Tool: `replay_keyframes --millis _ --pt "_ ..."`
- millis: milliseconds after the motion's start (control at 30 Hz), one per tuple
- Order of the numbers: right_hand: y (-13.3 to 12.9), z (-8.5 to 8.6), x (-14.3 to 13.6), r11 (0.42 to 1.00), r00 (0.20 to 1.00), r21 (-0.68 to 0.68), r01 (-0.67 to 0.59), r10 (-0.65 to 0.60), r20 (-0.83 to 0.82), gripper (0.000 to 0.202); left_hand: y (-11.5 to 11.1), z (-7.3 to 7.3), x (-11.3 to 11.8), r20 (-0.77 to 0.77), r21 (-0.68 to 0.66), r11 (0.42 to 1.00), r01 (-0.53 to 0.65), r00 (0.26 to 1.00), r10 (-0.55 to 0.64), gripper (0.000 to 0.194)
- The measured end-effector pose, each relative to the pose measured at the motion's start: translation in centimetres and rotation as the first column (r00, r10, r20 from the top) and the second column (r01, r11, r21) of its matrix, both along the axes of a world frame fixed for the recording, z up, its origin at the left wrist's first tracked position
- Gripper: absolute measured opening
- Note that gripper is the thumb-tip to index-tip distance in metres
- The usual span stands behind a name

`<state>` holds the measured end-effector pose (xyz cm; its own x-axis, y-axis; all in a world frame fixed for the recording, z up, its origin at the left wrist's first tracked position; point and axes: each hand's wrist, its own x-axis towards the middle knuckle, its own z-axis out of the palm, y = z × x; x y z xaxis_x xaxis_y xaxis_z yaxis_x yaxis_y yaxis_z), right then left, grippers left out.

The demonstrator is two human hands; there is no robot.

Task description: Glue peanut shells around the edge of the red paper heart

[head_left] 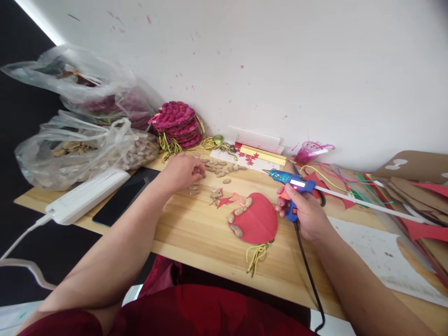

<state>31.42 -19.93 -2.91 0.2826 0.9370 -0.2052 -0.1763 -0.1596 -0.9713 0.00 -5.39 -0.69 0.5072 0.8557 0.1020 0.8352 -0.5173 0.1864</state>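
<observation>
My right hand [304,210] is wrapped round the handle of a blue hot glue gun [285,177], whose nozzle points left. A long white glue stick [367,202] sticks out of its back. Below the nozzle lies a red round piece [261,217] with several peanuts [237,230] along its left edge, an orange loop at the top and a yellow-green tassel [257,256] at the bottom. My left hand [184,172] is beside the loose peanuts [221,167], its fingers curled together; whatever they hold is hidden.
At left are plastic bags [87,149], a white power strip [87,196] and a black tablet-like slab [121,200]. Purple peanut-covered discs [177,123] are stacked by the wall. Red paper stars [250,158] lie at the back. Cardboard and red scraps [420,200] fill the right side.
</observation>
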Motion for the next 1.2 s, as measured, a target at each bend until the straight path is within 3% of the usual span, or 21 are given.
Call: replay_keyframes --millis 367,500,667,967,1200 --pt "0.0 0.0 -0.1 1.000 1.000 -0.006 -0.009 0.009 0.002 0.047 0.3 -0.2 -0.4 0.084 -0.093 0.983 0.161 0.985 -0.153 0.024" --pt "0.0 0.0 -0.1 1.000 1.000 -0.008 -0.005 0.005 0.003 0.047 0.5 -0.2 -0.8 0.105 -0.050 0.996 0.079 0.992 -0.074 0.028" --pt "0.0 0.0 -0.1 1.000 1.000 -0.003 -0.009 0.009 0.010 0.047 0.2 0.0 0.1 0.054 0.001 0.997 -0.081 0.995 0.081 0.020" --pt "0.0 -0.1 0.0 1.000 1.000 0.000 -0.008 0.008 0.012 0.046 -0.2 -0.4 1.0 -0.048 0.015 0.989 -0.150 0.988 0.150 0.020" --pt "0.0 -0.1 -0.1 1.000 1.000 0.002 -0.006 0.006 0.026 0.047 -0.5 -0.3 1.6 -0.014 0.016 0.986 -0.166 0.986 0.166 0.021"
